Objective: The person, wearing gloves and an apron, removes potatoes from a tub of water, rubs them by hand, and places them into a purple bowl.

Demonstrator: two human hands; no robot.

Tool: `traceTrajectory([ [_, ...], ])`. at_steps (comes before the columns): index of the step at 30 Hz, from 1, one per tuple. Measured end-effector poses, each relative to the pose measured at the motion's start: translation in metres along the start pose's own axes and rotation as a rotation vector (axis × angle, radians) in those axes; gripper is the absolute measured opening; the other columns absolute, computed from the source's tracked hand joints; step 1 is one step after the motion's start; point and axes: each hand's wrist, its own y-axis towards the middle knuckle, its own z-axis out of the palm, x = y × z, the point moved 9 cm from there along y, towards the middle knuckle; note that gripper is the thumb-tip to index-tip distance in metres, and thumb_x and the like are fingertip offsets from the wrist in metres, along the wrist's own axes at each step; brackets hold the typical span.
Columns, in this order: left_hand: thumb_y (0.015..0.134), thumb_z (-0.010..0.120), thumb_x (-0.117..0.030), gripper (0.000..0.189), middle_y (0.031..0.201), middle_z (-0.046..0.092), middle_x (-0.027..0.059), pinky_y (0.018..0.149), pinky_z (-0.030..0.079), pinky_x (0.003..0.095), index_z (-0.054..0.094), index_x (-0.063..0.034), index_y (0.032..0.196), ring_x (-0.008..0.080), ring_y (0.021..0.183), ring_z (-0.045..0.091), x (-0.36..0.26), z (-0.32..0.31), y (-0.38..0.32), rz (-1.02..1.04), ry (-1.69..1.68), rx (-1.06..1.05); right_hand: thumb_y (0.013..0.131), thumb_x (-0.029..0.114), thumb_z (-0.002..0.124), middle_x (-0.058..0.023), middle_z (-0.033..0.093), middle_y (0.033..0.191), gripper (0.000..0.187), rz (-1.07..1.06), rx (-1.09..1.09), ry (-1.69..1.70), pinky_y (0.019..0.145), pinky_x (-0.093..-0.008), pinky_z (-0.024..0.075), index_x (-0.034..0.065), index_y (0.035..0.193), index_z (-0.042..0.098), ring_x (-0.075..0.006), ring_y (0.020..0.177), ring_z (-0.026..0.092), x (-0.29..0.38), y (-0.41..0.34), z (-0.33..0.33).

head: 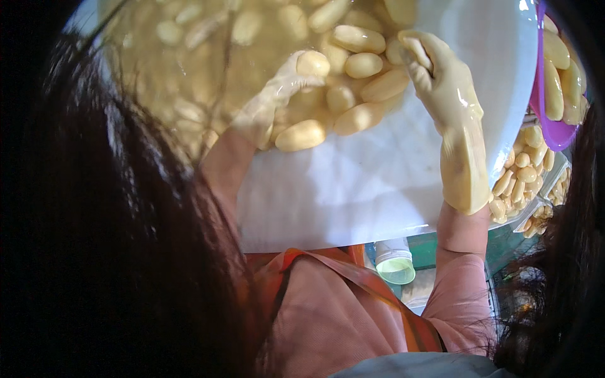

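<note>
A large white tub (340,203) holds cloudy yellowish water with many pale, peeled potatoes in and under it. My left hand (283,87), in a thin translucent glove, has its thumb and fingers around a rounded potato (313,63). Close to its right lie an oblong potato (359,38) and a smaller oval one (363,65). At the right side of the potatoes is my right hand (442,78), in a wet cream-coloured glove, its fingers curled. Whether the pale shape between its thumb and fingers is a finger or a held piece, I cannot tell.
Beyond the tub's right rim, a purple basket (557,134) holds more potatoes. Below it, small potatoes (522,175) lie in a heap beside clear trays (529,212) with more pieces. A white and pale green plastic container (396,269) stands below the tub's near edge.
</note>
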Motion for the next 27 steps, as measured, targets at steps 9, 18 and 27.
traceTrajectory([
  [9,0.071,0.074,-0.004,0.08,0.132,0.046,0.0102,0.107,0.042,0.034,0.035,-0.0031,0.141,0.0214,0.129,0.046,-0.138,0.129,-0.057,0.339,-0.41,0.431,0.097,0.03,0.052,-0.0124,0.066,0.106,0.031,-0.46,-0.193,0.085,0.084,-0.0328,0.0516,0.0063,0.11,0.066,-0.0229,0.099,0.063,0.04,-0.003,0.003],
  [18,0.065,0.085,-0.002,0.093,0.133,0.05,0.013,0.106,0.044,0.0368,0.035,-0.0038,0.142,0.0244,0.124,0.052,-0.23,0.167,-0.086,0.678,0.315,0.225,0.089,0.021,0.059,-0.0112,0.068,0.1,0.022,0.139,-0.131,0.864,0.082,-0.0346,0.0504,0.0086,0.106,0.065,-0.0254,0.097,0.063,-0.015,0.002,-0.021],
  [27,0.079,0.081,-0.024,0.065,0.123,0.059,0.0122,0.093,0.05,0.032,0.05,-0.0018,0.133,0.0194,0.108,0.061,-0.315,0.319,0.01,0.633,0.408,0.289,0.092,0.022,0.054,-0.0163,0.069,0.11,0.026,0.105,0.168,-0.007,0.082,-0.044,0.0536,0.0078,0.108,0.068,-0.0324,0.102,0.067,-0.007,0.008,-0.005],
])
